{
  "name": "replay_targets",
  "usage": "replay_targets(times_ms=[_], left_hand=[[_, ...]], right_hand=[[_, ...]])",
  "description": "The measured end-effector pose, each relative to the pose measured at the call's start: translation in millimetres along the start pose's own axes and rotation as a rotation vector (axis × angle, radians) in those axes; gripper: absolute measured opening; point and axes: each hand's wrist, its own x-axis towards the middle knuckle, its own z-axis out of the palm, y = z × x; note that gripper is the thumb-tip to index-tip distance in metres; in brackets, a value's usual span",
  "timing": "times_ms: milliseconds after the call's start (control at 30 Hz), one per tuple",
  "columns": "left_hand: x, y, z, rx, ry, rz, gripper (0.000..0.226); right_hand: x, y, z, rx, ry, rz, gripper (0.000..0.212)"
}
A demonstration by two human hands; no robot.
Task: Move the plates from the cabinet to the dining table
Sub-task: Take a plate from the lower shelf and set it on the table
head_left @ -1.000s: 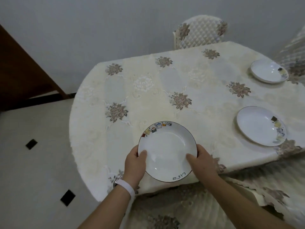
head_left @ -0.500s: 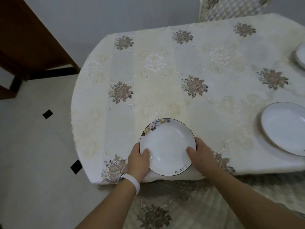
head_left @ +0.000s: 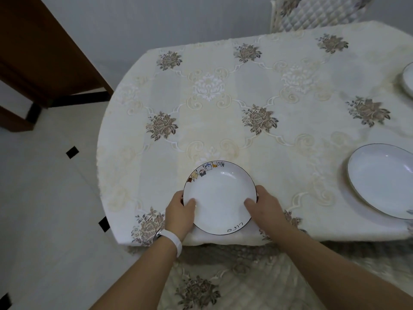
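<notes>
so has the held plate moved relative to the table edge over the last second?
Yes. The plate has gone forward onto the table; its near rim, which overhung the near edge, now sits just inside it.

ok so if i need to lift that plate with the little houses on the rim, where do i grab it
Take the plate by its rim on the left and right edges, where the left hand and right hand sit now: it lies flat, and the shallow raised rim probably lets fingers slip under.

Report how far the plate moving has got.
Done: one white plate lies on the dining table at the right, and the edge of another plate shows farther back. In hand: the left hand and right hand grip the decorated plate by its sides, low over the near table edge. Left: letting go. The cabinet is out of view, so remaining plates are unknown.
</notes>
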Motion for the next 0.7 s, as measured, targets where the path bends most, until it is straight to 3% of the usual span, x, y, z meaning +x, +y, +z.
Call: replay_targets(times_ms=[233,333,433,567,700], left_hand=[[-29,11,-30,-0.074,0.139,0.049,0.018],[-45,13,-52,-0.09,0.158,0.105,0.019],[-63,9,-77,-0.066,0.145,0.148,0.02],[-85,-9,-119,0.209,0.136,0.273,0.032],[-108,-34,-161,0.493,0.177,0.384,0.041]], right_hand=[[-7,1,-26,-0.169,0.062,-0.082,0.034],[-12,-8,-33,-0.264,0.181,-0.31,0.031],[-17,-27,-29,-0.4,0.181,-0.548,0.03],[-37,-71,-8,-0.531,0.148,-0.795,0.041],[-61,-104,30,-0.611,0.018,-0.926,0.043]])
